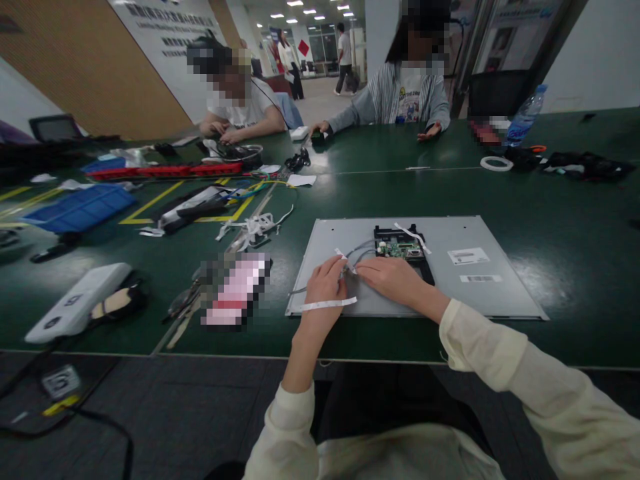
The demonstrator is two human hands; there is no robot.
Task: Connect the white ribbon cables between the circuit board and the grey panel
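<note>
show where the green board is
Head view, right of centre: the green board sits in a black frame on the grey panel, beyond the right hand.

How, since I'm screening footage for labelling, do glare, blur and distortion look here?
Head view: pale glare on the green table, right of the grey panel; head view: the bottle tilts outward, probably lens distortion; head view: the wall sign is blurred; head view: detail between the left hand and right hand is soft.

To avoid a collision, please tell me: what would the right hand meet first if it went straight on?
Probably the left hand, ahead of the right hand; the white strip between them might come first, but depth is unclear.
</note>
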